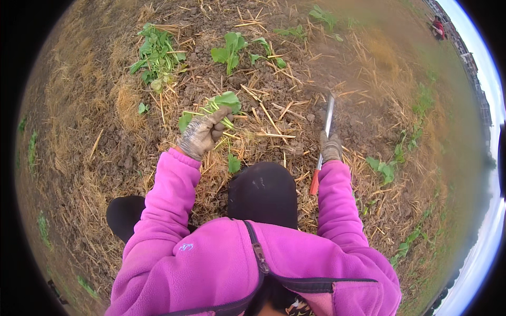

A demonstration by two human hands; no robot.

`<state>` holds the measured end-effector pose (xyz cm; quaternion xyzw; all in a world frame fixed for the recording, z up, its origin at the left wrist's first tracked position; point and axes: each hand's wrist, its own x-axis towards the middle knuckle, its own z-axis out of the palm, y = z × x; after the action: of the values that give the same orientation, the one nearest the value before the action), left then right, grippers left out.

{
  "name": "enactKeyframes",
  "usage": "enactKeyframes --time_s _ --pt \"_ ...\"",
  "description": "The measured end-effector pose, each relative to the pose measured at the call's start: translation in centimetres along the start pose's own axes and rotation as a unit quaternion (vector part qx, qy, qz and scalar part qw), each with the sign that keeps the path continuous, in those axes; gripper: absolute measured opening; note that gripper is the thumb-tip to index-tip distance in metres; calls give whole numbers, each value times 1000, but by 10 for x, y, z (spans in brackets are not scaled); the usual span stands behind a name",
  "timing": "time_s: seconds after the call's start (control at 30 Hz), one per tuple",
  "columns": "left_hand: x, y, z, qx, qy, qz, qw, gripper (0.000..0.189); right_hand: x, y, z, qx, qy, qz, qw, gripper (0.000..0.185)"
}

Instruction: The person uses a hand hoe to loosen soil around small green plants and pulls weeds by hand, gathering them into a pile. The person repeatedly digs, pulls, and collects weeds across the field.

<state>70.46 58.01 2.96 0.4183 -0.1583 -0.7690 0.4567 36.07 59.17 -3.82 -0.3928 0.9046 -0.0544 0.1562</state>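
Observation:
My left hand (205, 132), in a soiled work glove, is closed around several pulled leafy green seedlings (228, 100). Their pale stems poke out past the fingers, and one leaf hangs below. My right hand (331, 145), also gloved, grips the metal shaft of a short-handled hoe or sickle (329, 112). Its red grip (314, 182) shows below the hand, under the forearm. A thin blade seems to extend leftward from the far end, though it blends with the soil. Beyond my left hand, a heap of similar leafy plants (156, 51) lies on the straw.
Broad-leaved seedlings (230, 51) stand in the straw-strewn soil (272, 102) ahead. More green plants (385, 168) grow in a line on the right. My dark-clad knee (263, 193) is close below the hands. Far off at the upper right is another person (437, 28).

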Motion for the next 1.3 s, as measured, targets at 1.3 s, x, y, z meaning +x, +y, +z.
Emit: enactKeyframes --time_s 1.3 --pt "-27 52 -248 -114 264 206 936 26 -89 -176 186 160 -374 -36 913 45"
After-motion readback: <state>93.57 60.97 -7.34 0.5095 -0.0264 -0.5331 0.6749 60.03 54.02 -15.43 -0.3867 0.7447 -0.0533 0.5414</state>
